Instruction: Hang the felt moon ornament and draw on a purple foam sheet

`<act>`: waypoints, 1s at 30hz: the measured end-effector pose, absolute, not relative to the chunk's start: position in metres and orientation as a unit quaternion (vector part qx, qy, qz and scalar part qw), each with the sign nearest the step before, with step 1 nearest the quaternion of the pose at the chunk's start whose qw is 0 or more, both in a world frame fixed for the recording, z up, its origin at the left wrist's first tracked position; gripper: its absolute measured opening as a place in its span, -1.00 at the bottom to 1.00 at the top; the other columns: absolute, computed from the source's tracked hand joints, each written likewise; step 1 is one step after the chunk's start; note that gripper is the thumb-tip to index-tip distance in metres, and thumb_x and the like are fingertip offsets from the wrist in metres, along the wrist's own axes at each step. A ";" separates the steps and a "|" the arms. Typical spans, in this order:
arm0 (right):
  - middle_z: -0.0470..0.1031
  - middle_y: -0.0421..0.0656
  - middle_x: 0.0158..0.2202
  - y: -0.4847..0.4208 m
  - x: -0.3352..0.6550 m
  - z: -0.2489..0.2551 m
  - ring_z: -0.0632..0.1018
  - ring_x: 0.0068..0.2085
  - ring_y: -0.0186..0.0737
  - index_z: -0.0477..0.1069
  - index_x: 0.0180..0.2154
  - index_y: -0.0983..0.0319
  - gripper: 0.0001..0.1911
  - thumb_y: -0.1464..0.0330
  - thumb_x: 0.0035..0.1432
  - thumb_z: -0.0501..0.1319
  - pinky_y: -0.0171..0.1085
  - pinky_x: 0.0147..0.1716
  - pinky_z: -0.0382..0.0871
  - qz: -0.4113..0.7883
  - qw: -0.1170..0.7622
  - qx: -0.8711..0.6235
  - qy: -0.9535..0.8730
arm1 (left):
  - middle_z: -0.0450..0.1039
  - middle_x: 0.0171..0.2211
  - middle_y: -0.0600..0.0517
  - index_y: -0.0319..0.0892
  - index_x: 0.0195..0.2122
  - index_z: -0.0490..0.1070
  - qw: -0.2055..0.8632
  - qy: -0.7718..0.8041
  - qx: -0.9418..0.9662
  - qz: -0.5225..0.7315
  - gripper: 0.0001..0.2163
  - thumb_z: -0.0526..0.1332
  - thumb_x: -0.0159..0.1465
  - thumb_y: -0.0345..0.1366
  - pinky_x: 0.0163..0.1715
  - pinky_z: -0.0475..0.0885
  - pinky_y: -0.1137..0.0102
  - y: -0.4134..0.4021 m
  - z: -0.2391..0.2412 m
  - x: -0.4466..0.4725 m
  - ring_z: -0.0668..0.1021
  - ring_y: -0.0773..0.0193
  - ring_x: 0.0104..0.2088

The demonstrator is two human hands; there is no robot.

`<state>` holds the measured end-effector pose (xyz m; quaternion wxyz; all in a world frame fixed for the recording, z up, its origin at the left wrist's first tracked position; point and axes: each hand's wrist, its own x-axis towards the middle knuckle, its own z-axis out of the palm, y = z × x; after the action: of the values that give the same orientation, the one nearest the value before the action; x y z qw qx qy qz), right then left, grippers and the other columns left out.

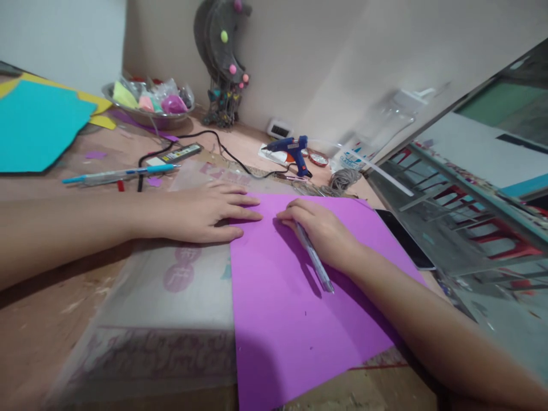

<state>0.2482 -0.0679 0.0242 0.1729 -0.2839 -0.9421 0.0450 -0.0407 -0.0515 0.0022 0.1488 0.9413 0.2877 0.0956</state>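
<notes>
A purple sheet of foam paper [282, 319] lies on a translucent plastic mat [171, 308] on the wooden table. My left hand [205, 214] rests flat, fingers stretched out, with its fingertips pressing the sheet's upper left edge. My right hand [319, 231] lies on the sheet near its top, fingers curled round a clear pen [314, 260]. The pen's tip is hidden under my fingers and its back end points toward me.
A blue glue gun [291, 147] with a black cord stands at the back. Nearby are a metal bowl of coloured bits [148, 103], a teal sheet [36, 125], a blue pen [120, 174], a twine ball [342, 178], a dark phone [406, 240] and a window frame [471, 188] on the right.
</notes>
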 end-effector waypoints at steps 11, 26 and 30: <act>0.56 -0.13 -0.29 -0.053 0.246 0.007 0.55 -0.26 -0.21 0.50 -0.22 0.22 -0.90 0.34 0.34 0.22 -0.20 -0.20 0.43 0.169 0.312 -0.349 -0.867 | 0.28 0.40 -0.02 0.03 0.32 0.39 0.145 0.288 0.940 0.108 -0.54 0.09 0.44 -0.07 0.43 0.07 -0.02 -0.051 0.003 -0.041 0.28 -0.03 0.41; 0.42 -0.29 -0.50 -0.037 0.256 0.002 0.41 -0.51 -0.34 0.44 -0.16 0.22 -0.75 0.18 0.24 0.27 -0.30 -0.46 0.30 0.324 0.455 -0.449 -0.697 | 0.38 0.32 -0.20 -0.17 0.24 0.47 0.260 0.254 0.924 0.122 -0.52 0.21 0.40 -0.02 0.38 0.23 0.07 -0.104 0.032 0.029 0.38 -0.10 0.36; 0.56 -0.15 -0.33 -0.027 0.264 0.001 0.53 -0.34 -0.23 0.50 -0.24 0.23 -0.85 0.28 0.23 0.26 -0.21 -0.27 0.42 0.193 0.371 -0.473 -0.775 | 0.46 0.28 -0.04 -0.01 0.09 0.59 0.311 0.215 0.923 0.072 -0.69 0.22 0.40 -0.09 0.26 0.39 0.17 -0.088 0.032 0.003 0.47 0.00 0.29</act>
<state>0.2636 -0.0272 0.0010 0.3711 -0.4735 -0.7752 0.1930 0.0035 -0.0876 0.0319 0.3112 0.9229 0.2148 0.0725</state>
